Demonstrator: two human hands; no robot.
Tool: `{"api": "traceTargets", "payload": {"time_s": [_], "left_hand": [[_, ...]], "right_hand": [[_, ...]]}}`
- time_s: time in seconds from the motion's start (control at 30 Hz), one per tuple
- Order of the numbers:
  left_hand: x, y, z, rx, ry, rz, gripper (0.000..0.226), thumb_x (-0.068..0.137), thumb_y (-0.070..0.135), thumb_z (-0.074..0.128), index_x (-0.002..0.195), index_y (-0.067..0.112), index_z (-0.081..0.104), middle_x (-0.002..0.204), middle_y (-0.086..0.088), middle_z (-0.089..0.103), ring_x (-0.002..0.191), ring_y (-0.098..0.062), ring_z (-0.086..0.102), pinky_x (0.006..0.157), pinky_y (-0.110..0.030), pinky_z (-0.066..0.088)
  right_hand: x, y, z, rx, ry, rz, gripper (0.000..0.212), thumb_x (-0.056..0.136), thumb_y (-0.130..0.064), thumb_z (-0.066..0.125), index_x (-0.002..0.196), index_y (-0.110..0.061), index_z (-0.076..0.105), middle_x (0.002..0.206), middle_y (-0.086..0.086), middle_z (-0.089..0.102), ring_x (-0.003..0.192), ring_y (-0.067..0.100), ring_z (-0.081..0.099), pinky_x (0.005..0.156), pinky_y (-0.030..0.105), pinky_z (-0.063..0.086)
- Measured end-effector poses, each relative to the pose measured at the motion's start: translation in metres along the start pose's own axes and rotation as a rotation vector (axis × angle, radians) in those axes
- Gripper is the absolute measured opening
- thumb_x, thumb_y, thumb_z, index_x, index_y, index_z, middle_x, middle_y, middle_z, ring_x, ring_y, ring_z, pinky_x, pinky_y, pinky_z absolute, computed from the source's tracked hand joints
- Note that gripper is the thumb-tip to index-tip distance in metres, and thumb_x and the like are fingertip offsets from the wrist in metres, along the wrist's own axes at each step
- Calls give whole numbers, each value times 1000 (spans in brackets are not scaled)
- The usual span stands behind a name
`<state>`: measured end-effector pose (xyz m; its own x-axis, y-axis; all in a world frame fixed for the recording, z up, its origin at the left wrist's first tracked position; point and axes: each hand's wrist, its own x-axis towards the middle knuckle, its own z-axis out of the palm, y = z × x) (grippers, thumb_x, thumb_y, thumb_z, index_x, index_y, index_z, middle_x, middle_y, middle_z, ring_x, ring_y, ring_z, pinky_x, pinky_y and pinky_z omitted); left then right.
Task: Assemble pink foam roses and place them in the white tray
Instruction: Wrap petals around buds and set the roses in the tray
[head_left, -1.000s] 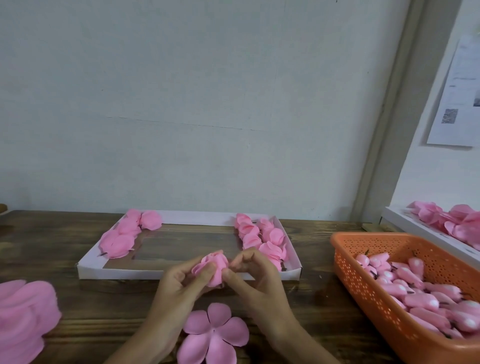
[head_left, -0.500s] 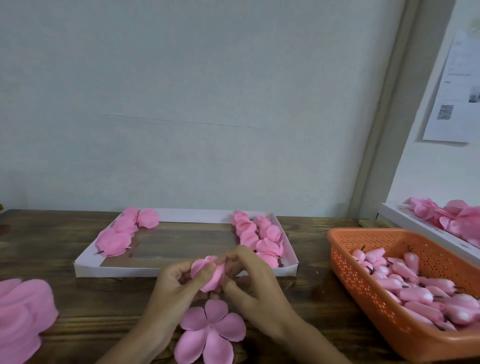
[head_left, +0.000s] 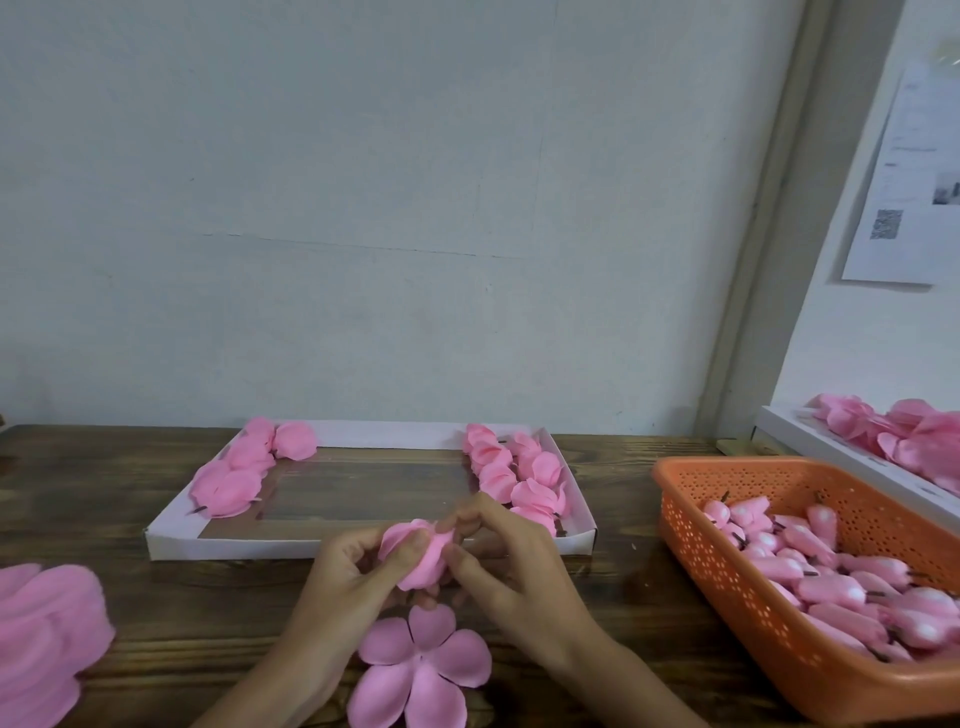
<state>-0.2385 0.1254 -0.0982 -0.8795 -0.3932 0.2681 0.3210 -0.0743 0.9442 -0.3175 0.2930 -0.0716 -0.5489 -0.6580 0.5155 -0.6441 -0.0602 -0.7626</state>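
Wooden table (head_left: 182, 613); white tray (head_left: 234, 548) far centre, finished roses (head_left: 519, 478) along its left and right ends. Orange basket (head_left: 727, 571) of pink buds (head_left: 831, 571) at right. Stack of pink petals (head_left: 47, 639) near left edge. Flat five-petal piece (head_left: 421, 670) near centre on table. Left hand (head_left: 343, 582) and right hand (head_left: 514, 561) both curl round one pink foam rose (head_left: 421, 556), fingertips pinching its petals; it's above the table, just in front of tray's near wall, not in the tray
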Motion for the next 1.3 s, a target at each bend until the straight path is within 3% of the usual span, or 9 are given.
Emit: {"api": "traceTargets", "payload": {"time_s": [0.2, 0.4, 0.47, 0.6, 0.73, 0.93, 1.1, 1.2, 1.3], "left_hand": [[3, -3, -4, -90, 31, -87, 41, 78, 40, 77, 99, 5, 81, 93, -25, 77, 81, -33, 72, 78, -41, 64], [5, 0, -4, -177, 28, -153, 40, 79, 35, 77, 100, 1, 80, 102, -28, 76, 85, -33, 77, 69, -33, 64], [6, 0, -4, -187, 36, -157, 41, 78, 34, 77, 100, -1, 80, 102, -31, 75, 85, -35, 76, 70, -38, 65], [4, -1, -4, -143, 48, -158, 46, 77, 38, 78, 100, -2, 78, 103, -42, 69, 86, -40, 69, 81, -48, 60], [4, 1, -3, -192, 17, -155, 42, 78, 35, 77, 100, -1, 79, 104, -33, 74, 89, -39, 75, 71, -39, 65], [4, 2, -5, -261, 27, -178, 42, 86, 30, 73, 102, -9, 74, 109, -35, 72, 97, -39, 75, 76, -40, 65], [2, 3, 0, -160, 62, -124, 38, 81, 35, 77, 96, 1, 79, 96, -28, 76, 83, -32, 73, 73, -39, 64], [-1, 5, 3, -63, 63, -46, 33, 83, 34, 76, 91, 3, 80, 86, -27, 75, 75, -32, 72, 67, -39, 62], [-3, 7, 9, -55, 42, 6, 26, 87, 28, 72, 88, 4, 79, 75, -19, 72, 67, -26, 68, 57, -35, 58]], "right_hand": [[1, -1, 1, 37, -21, 12, 15, 101, -13, 58, 111, -24, 61, 110, -3, 72, 84, 25, 77, 71, 57, 61], [1, -1, -2, 40, -77, 60, 8, 99, -16, 57, 106, -20, 57, 99, 1, 73, 80, 32, 75, 70, 61, 58], [1, -2, -2, 31, -96, 62, 14, 94, -13, 58, 106, -21, 57, 95, 3, 71, 74, 33, 71, 67, 60, 56], [2, -3, -1, 1, -89, 49, 19, 95, -18, 68, 111, -24, 60, 107, -7, 71, 76, 27, 74, 67, 50, 57], [2, -3, -2, 58, -95, 67, 8, 98, -7, 60, 99, -15, 58, 93, 14, 72, 82, 41, 70, 70, 58, 55], [3, -6, -4, 162, -144, 63, 8, 98, 2, 53, 99, -6, 53, 98, 27, 61, 82, 27, 60, 70, 54, 50], [3, -6, 0, 205, -107, 36, 15, 99, -14, 68, 101, -3, 58, 98, 22, 69, 87, 24, 72, 81, 52, 57], [4, -2, 2, 174, -31, 22, 8, 97, -14, 73, 97, -11, 66, 100, 20, 67, 93, 37, 71, 88, 60, 57], [5, 1, 4, 210, 8, 52, 8, 94, -11, 77, 99, -13, 71, 93, 23, 66, 87, 44, 69, 83, 65, 56]]}}
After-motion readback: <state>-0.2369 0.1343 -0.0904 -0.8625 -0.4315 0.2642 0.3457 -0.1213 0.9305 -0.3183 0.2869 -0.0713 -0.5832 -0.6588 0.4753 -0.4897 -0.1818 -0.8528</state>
